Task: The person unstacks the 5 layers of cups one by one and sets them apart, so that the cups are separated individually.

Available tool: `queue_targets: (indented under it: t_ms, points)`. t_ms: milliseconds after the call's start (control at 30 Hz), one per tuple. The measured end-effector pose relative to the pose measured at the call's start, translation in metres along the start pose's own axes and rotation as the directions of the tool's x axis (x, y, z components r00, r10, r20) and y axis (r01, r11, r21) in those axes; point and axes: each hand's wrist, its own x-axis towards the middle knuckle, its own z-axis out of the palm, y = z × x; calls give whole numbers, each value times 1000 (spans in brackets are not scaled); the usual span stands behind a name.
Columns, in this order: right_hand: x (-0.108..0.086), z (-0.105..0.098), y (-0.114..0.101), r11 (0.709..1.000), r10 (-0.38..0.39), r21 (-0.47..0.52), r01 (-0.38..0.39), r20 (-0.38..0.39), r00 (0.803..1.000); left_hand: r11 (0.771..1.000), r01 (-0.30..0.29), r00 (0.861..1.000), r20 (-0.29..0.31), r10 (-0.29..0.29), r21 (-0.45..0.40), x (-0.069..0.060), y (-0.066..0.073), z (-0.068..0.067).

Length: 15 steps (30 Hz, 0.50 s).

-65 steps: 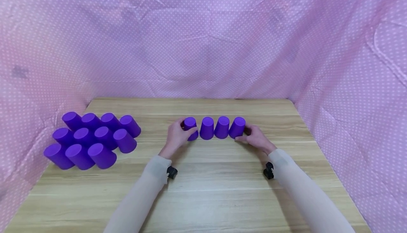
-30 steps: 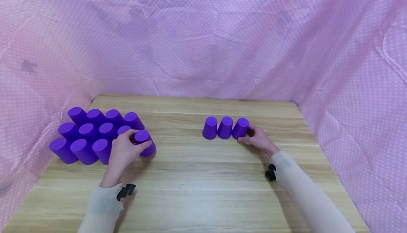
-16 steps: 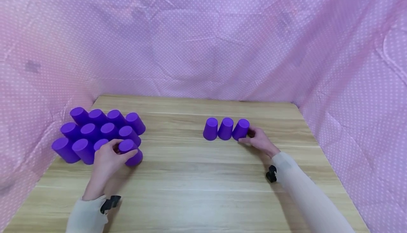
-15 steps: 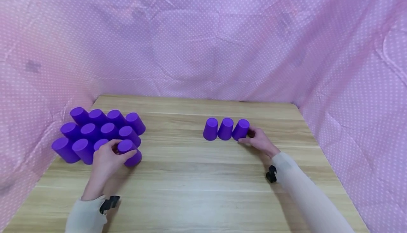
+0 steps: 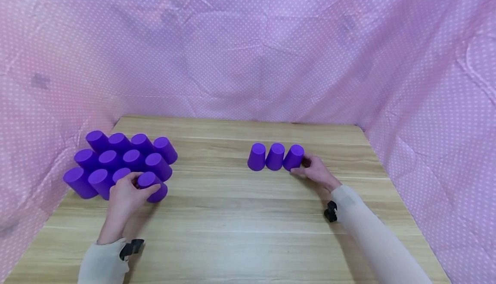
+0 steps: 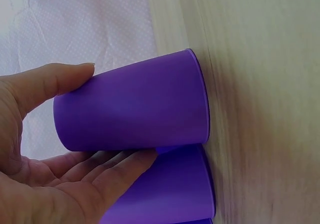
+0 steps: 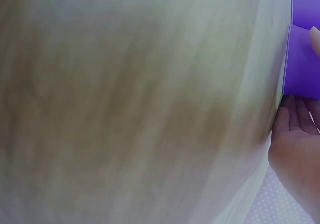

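Observation:
Near the front right of the left-hand cluster, my left hand (image 5: 125,196) pinches an upside-down purple cup (image 5: 159,194) between thumb and fingers. In the left wrist view the rim of this held cup (image 6: 140,104) stands at or very close to the tabletop, and a neighbouring cup (image 6: 170,194) lies against the backs of the fingers. At the right, my right hand (image 5: 317,172) grips the end cup (image 5: 293,157) of a short row, thumb in front and fingers behind. The right wrist view shows that cup (image 7: 302,64) only at its edge.
Several upside-down purple cups (image 5: 110,160) stand in three rows on the left of the wooden table (image 5: 240,232). Two more, a left cup (image 5: 256,158) and a middle cup (image 5: 274,158), complete the short row. Pink dotted cloth (image 5: 248,60) hangs around the table.
My left hand has taken the leftmost cup from the row of several and carried it left to the front row of the cluster. The right hand has stayed at its end cup.

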Motion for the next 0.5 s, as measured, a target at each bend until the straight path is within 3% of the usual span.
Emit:
queue_targets:
  t_ms: [233,500]
  points:
    - [0,0,-1,1000,9,-12,-9,-4,1000,1000,-5,1000,-6,5,-12,-1,3,0]
    - [1,0,1,1000,-2,19,2,6,1000,996,-91,993,-76,89,-23,-3,17,-8]
